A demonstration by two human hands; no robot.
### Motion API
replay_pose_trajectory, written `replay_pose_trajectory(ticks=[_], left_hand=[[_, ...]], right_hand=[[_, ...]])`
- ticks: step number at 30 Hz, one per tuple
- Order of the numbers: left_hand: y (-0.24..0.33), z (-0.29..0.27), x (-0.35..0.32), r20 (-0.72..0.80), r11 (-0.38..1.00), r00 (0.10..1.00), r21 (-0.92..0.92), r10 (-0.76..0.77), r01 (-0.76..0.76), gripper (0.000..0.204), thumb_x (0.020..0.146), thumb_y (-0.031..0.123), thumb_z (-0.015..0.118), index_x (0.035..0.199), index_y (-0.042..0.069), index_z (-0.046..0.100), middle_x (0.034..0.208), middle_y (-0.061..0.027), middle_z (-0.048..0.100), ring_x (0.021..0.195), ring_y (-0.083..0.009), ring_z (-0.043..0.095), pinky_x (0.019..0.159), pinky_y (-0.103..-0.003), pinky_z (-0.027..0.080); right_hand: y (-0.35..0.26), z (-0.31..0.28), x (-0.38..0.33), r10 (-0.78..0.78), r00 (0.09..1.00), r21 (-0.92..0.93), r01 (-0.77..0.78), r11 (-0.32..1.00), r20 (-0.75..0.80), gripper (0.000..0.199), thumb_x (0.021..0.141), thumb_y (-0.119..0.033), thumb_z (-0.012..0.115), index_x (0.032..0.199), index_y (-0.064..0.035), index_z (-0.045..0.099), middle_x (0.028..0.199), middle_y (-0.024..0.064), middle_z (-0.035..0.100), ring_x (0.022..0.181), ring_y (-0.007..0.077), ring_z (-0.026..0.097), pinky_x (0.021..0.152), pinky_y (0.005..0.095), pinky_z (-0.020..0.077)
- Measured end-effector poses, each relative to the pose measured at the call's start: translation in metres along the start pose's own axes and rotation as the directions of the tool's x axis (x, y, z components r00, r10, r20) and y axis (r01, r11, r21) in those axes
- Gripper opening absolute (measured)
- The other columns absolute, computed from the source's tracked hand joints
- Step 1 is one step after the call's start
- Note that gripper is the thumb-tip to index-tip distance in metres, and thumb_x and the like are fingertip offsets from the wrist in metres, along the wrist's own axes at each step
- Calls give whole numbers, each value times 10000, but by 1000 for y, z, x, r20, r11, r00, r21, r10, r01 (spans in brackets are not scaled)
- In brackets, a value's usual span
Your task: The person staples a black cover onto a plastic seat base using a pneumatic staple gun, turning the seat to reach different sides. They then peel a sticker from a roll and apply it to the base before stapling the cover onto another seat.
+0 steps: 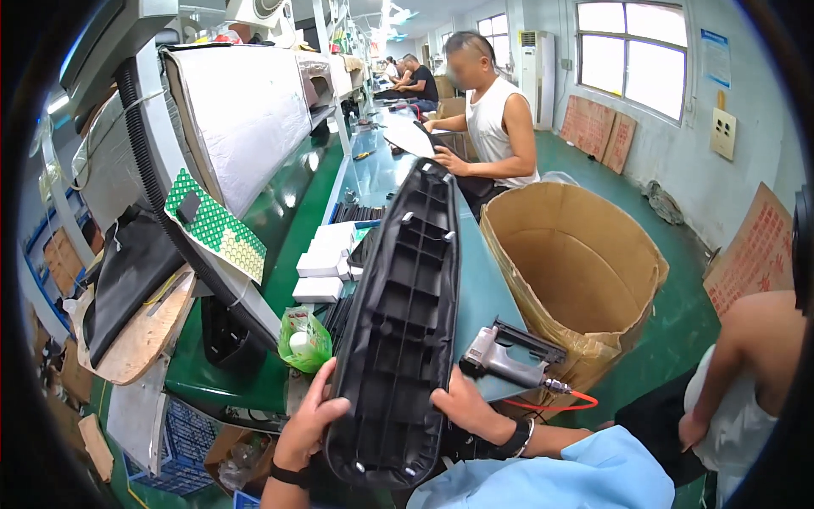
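From the head view I see one thing in hand: a long black plastic seat base (398, 331), ribbed underside up, which I take as my landmark. Its long axis runs away from me, near end low by my chest, far end tipped up and slightly right toward the seated worker (496, 127) beyond. My left hand (309, 420) clamps the seat base's near left edge, fingers curled over the rim; my right hand (462, 407) grips its near right edge, thumb on the ribbing. Both hands sit at the near end, about equally close, well apart from each other with the seat base between them.

Just right of the seat base a pneumatic staple gun (509, 356) lies on the blue-green surface (483, 288), near my right hand, its red air hose (564, 399) trailing off the edge. Left of the seat base sit white boxes (326, 254) and a green bag (303, 339). Further right of it stands a large open cardboard bin (577, 271) on the green floor. Far left, a rack holds foam-covered panels (246, 110). At the right edge another person's arm (746, 356) shows. The room is a long workshop with windows (632, 51) behind.
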State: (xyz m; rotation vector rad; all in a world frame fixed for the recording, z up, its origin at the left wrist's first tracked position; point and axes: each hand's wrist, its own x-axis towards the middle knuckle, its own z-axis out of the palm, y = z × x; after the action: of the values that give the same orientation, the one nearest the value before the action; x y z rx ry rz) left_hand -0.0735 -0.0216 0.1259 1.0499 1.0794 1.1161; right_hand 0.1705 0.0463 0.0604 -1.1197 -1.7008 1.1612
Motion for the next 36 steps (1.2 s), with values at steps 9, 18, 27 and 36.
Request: replay_pose_trajectory(ticks=[9,18,27,36], left_hand=[[-20,5,10,-192,983,976,-129,102,-128,899,693,101,552,1492,81,140,1436,-117,318,1243,-222,415,1022,-308,352],[4,1,-63,-324,935,931,350,170,-50,1080,599,276,732,1458,1,136,1342,-179,424,1189,-242,482,1007,-336,367],[8,-19,-94,-180,705,984,699,6,123,998,687,445,727,1454,43,230,1431,-184,331,1316,-302,335,1066,-390,281],[-13,-21,-90,-272,869,960,459,-63,187,1074,530,264,686,1451,-5,203,1394,-174,379,1272,-271,404,1078,-323,266]], right_hand=[[15,26,-56,-5,953,-78,30,997,304,637,889,-257,543,1311,131,265,898,342,585,805,433,610,727,472,492],[30,-113,-7,-410,908,-759,325,564,85,486,769,-213,683,1181,-32,498,954,118,560,900,286,527,747,394,423],[91,-121,6,-266,940,-787,325,525,211,660,775,-163,681,1326,17,364,852,154,465,765,304,469,669,416,400],[29,-167,-40,45,977,-170,-81,982,-208,567,839,-200,643,1285,31,382,1067,162,589,956,218,605,831,338,477]])
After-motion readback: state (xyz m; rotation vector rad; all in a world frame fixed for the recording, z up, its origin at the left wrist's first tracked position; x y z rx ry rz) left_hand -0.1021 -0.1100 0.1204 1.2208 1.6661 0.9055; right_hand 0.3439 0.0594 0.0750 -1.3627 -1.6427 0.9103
